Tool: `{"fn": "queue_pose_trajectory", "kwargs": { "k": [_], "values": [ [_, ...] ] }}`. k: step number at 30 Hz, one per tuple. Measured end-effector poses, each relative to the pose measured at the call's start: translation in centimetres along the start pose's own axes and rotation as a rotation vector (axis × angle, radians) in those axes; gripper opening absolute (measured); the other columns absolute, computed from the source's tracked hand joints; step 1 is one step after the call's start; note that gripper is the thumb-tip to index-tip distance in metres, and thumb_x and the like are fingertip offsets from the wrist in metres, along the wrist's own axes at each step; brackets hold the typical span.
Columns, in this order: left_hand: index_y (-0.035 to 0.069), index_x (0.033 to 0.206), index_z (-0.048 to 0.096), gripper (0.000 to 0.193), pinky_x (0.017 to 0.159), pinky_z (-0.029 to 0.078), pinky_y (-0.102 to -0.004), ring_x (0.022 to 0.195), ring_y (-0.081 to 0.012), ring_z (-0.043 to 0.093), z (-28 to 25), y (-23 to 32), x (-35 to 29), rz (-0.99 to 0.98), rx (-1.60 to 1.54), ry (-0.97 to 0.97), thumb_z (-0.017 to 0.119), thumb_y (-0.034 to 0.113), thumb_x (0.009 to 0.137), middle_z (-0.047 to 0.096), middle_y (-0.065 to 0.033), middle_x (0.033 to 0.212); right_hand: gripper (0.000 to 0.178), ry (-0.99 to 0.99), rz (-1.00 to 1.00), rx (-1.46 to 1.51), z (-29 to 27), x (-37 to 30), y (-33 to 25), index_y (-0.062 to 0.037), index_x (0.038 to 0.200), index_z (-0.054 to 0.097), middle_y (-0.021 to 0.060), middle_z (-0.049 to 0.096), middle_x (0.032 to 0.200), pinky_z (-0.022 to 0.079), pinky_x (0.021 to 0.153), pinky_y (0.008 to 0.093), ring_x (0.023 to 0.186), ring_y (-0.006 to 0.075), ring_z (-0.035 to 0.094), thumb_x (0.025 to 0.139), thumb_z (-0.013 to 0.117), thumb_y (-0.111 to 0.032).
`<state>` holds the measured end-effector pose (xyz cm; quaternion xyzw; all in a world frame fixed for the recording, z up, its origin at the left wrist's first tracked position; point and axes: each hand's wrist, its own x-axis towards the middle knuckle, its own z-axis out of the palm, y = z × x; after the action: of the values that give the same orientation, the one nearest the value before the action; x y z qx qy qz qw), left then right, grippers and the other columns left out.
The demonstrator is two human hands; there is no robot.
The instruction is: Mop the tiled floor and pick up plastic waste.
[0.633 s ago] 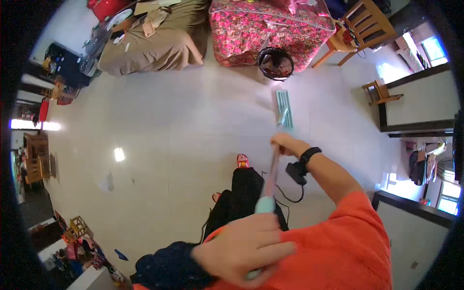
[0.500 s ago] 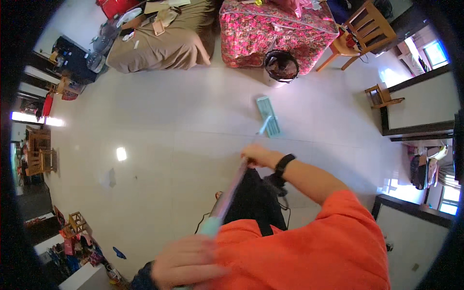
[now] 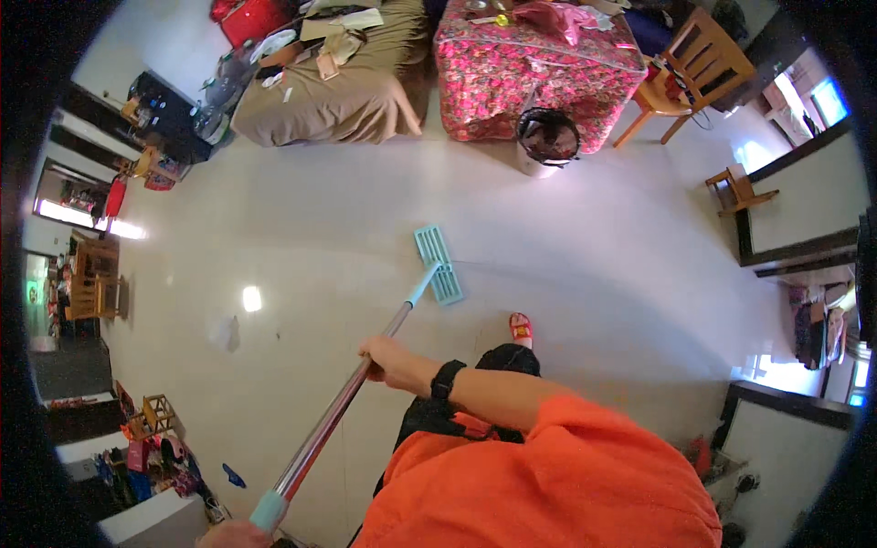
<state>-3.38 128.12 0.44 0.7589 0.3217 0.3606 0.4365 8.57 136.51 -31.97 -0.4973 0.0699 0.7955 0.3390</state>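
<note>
A flat mop with a silvery pole (image 3: 333, 416) runs from the lower left up to its pale teal slotted head (image 3: 439, 265), which lies on the floor. My right hand (image 3: 393, 363), a black band at its wrist, is closed around the upper half of the pole. At the lower edge my left hand (image 3: 234, 535) grips the teal handle end (image 3: 269, 511); only part of it is in the picture. My foot in a red sandal (image 3: 521, 327) stands right of the mop head.
A black-lined bin (image 3: 546, 144) stands before a flower-patterned covered table (image 3: 539, 82). Left of it is a brown-draped piece of furniture (image 3: 338, 100). A wooden chair (image 3: 690, 78) and a small stool (image 3: 735, 189) are at the right. Several large bottles (image 3: 212, 105) stand far left.
The mop head has moved left and nearer. Both hands have shifted left with the pole, which now slants more, and my red-sandalled foot has come into view.
</note>
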Motion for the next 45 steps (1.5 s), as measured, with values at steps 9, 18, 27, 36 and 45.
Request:
{"fn": "queue_pose_trajectory", "kwargs": {
  "k": [9, 18, 27, 36, 45],
  "values": [
    [0.002, 0.092, 0.049, 0.027, 0.068, 0.04, -0.0369, 0.061, -0.0178, 0.05, 7.6, 0.1, 7.8, 0.18, -0.317, -0.346, 0.056, 0.013, 0.068, 0.051, -0.0046, 0.065, 0.012, -0.045, -0.1, 0.16, -14.5, -6.2, -8.6, -0.0098, 0.062, 0.044, 0.0012, 0.044, 0.053, 0.039, 0.042, 0.0271, 0.046, 0.0129, 0.045, 0.069, 0.053, -0.015],
    [0.001, 0.086, 0.053, 0.019, 0.076, 0.037, -0.0405, 0.065, -0.028, 0.05, 20.6, -1.3, 17.1, 0.023, -0.346, -1.034, 0.051, 0.006, 0.067, 0.047, -0.0095, 0.064, 0.01, 0.18, -0.446, 0.443, -33.2, -12.7, -15.5, -0.0058, 0.065, 0.046, 0.0049, 0.046, 0.054, 0.04, 0.045, 0.0264, 0.048, 0.0152, 0.046, 0.073, 0.051, -0.01],
    [0.004, 0.085, 0.055, 0.023, 0.069, 0.042, -0.037, 0.072, -0.0283, 0.053, 39.3, 4.2, 16.8, 0.453, -0.349, -0.748, 0.056, 0.0, 0.062, 0.052, -0.0102, 0.072, 0.014, 0.312, -0.637, 0.619, -50.2, -20.6, -13.5, -0.0064, 0.063, 0.044, 0.004, 0.045, 0.054, 0.038, 0.044, 0.0265, 0.045, 0.0137, 0.042, 0.073, 0.05, -0.014],
    [-0.002, 0.096, 0.046, 0.032, 0.082, 0.034, -0.0368, 0.083, -0.0289, 0.045, 45.0, 6.4, 10.2, 0.405, -0.551, -1.018, 0.053, 0.004, 0.065, 0.045, -0.0132, 0.081, 0.011, 0.194, -0.66, 0.662, -55.2, -27.2, -9.2, -0.0059, 0.066, 0.042, 0.0024, 0.043, 0.052, 0.037, 0.039, 0.0237, 0.043, 0.0122, 0.041, 0.073, 0.049, -0.011],
    [-0.002, 0.092, 0.049, 0.029, 0.078, 0.036, -0.0363, 0.084, -0.0289, 0.043, 51.5, 8.7, 10.1, 0.398, -0.48, -0.985, 0.054, 0.006, 0.064, 0.044, -0.013, 0.079, 0.012, 0.268, -0.586, 0.545, -62.2, -29.7, -10.7, -0.0064, 0.066, 0.04, 0.0021, 0.043, 0.05, 0.034, 0.037, 0.0239, 0.039, 0.012, 0.04, 0.072, 0.049, -0.012]
  ]
}}
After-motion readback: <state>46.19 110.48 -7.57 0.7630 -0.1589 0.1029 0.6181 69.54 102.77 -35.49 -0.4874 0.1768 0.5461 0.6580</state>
